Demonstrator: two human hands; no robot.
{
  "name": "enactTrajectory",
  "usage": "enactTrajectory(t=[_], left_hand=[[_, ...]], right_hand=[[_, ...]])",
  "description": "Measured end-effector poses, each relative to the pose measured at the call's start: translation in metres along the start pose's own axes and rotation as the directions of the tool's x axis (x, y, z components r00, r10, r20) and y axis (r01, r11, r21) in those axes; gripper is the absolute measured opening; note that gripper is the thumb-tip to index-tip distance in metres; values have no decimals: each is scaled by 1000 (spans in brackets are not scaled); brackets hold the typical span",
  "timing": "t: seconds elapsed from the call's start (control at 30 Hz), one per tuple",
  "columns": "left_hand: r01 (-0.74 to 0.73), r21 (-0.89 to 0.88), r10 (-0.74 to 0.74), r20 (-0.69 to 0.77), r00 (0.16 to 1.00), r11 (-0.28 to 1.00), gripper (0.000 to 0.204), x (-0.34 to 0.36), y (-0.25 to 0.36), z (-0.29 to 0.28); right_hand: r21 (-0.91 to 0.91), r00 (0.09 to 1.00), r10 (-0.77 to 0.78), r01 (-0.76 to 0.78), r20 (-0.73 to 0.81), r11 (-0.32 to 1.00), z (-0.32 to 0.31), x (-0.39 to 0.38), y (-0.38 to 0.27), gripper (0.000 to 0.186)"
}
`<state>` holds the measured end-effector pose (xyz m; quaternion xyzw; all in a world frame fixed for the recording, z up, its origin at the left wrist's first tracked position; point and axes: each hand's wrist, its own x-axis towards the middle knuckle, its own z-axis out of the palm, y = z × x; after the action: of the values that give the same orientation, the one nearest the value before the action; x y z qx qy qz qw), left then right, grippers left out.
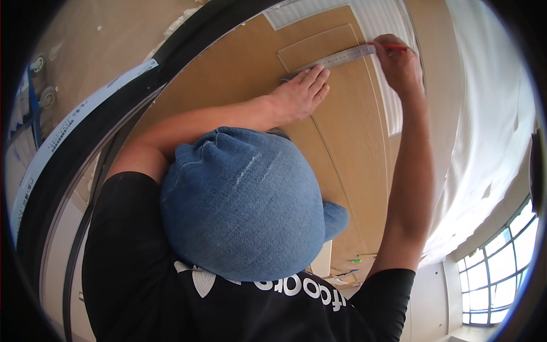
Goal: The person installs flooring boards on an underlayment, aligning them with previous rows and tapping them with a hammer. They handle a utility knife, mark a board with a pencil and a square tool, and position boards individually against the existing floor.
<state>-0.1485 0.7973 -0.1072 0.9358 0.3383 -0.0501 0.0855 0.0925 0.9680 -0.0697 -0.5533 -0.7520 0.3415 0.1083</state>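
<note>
1. Steel ruler (333, 58) lies flat across the tan wooden panel (250, 68), slanting up toward the right. The left hand (302, 91) presses down on its lower left end, fingers straight and together, palm on the wood.
2. At the ruler's far end the right hand (399, 62) is pinched shut on a red pencil (390, 46), tip at the ruler's edge beside a ribbed white strip (379, 34).
3. Only one end of the ruler is pinned. I judge that sideways push from the pencil could pivot the free end, and the line would run crooked.
4. Both arms reach well out, and the person's blue denim cap (242, 205) fills the middle of the view. A shift of weight could, I think, slide the left palm and carry the ruler with it.
5. Pressing hard risks snapping the pencil's point or scoring the wood; whether the tip touches the wood I cannot tell.
</note>
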Motion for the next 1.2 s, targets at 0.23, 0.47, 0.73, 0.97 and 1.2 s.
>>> enactTrajectory(t=[0.23,0.47,0.73,0.97,1.2], left_hand=[[6,0,-6,16,1000,1000,86,-3,-1,-3],[5,8,-5,9,1000,1000,86,-1,-1,-4],[16,-12,-17,-60,998,1000,78,-4,-3,-3],[29,-96,-36,-73,997,995,73,1,4,20],[-26,-245,7,-78,997,969,66,-32,-11,-6]], right_hand=[[84,990,131,-127,-43,988,-13,-10,-28,26],[92,986,163,-160,-28,983,6,-14,-25,25],[177,997,-3,-10,72,984,62,-33,-56,17],[716,957,289,-202,1,668,72,-107,-86,16],[338,679,617,-517,-397,786,32,-338,-34,20]])
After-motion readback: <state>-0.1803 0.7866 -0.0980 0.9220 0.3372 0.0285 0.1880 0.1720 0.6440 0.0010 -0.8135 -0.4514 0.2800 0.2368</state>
